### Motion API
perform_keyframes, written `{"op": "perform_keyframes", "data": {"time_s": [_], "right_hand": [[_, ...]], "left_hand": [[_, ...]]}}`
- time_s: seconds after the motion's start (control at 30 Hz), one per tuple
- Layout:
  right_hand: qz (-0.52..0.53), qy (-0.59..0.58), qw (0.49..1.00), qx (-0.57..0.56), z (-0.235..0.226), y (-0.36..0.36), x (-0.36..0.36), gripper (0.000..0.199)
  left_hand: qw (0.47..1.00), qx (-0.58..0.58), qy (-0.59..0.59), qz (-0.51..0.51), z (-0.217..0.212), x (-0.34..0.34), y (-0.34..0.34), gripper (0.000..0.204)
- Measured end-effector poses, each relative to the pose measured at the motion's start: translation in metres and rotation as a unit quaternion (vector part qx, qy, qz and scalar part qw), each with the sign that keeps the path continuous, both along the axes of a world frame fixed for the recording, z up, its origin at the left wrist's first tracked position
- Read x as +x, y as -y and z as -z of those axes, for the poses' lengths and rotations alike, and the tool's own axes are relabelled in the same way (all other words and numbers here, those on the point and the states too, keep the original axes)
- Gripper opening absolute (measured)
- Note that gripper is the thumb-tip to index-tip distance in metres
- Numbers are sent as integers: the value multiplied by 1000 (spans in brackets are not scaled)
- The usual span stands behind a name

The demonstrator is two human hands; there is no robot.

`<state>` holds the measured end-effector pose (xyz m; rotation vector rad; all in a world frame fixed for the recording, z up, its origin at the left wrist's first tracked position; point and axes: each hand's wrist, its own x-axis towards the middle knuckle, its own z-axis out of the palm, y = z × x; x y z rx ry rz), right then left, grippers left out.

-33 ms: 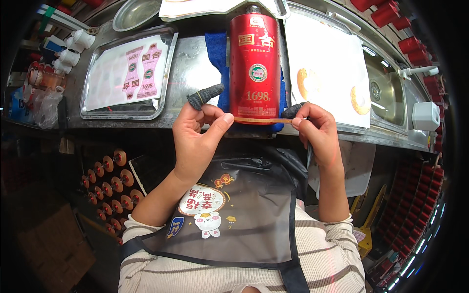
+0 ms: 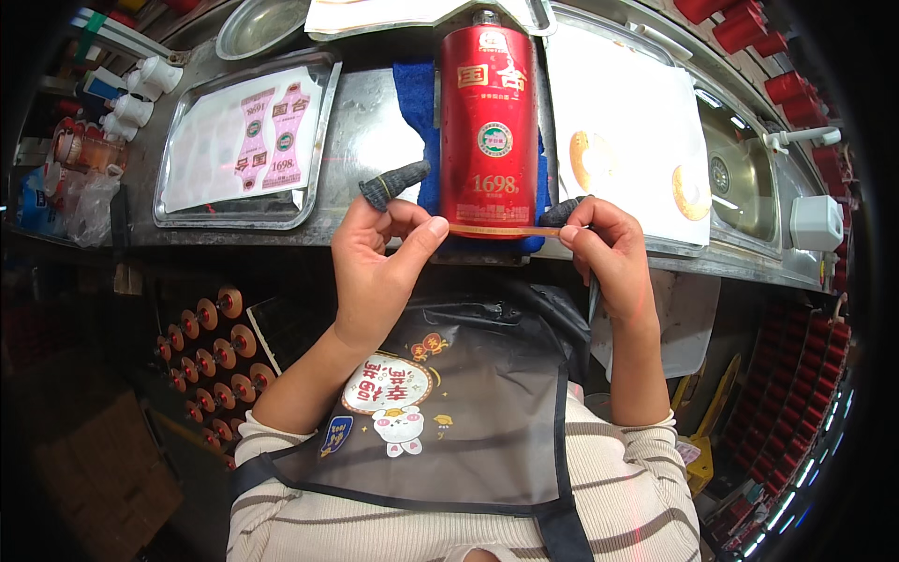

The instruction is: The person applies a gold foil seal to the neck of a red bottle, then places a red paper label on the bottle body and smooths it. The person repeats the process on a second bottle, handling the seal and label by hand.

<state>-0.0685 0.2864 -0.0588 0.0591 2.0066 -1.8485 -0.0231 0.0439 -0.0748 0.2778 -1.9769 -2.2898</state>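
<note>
A red bottle (image 2: 489,122) with gold and white print and a round green-and-white emblem lies on a blue cloth (image 2: 419,117). Its capped neck points away from me. Across its base end runs a narrow gold strip (image 2: 501,230). At the bottle's left edge, my left hand (image 2: 384,258) has its thumb on the strip's left end; the fingers behind are curled, and a dark grey finger sleeve (image 2: 398,183) covers the raised forefinger. My right hand (image 2: 613,253) pinches the strip's right end just off the bottle. Its forefinger wears another dark sleeve (image 2: 564,212).
Left of the bottle, a metal tray (image 2: 323,140) carries pink label sheets (image 2: 286,131). White sheet (image 2: 623,103) with gold ring shapes lies on the right, beside a metal sink (image 2: 740,178). A metal bowl (image 2: 262,28) stands behind. Racked red bottles (image 2: 787,403) stand lower right.
</note>
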Motion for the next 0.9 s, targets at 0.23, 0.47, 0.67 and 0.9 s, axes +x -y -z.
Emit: {"op": "perform_keyframes", "data": {"time_s": [0.23, 0.47, 0.67, 0.9], "right_hand": [[5, -7, 1000, 5, 2, -1, 0, 12], [8, -3, 1000, -1, 1, 2, 1, 11], [4, -4, 1000, 8, 2, 3, 0, 11], [-1, -6, 1000, 27, 3, 4, 0, 12]], "left_hand": [[1000, -3, 1, 4, -1, 0, 0, 22], [1000, -11, 4, 8, 1, -1, 1, 26], [1000, -10, 7, 12, 1, -2, 1, 30], [1000, 4, 21, 16, 1, -2, 4, 33]]}}
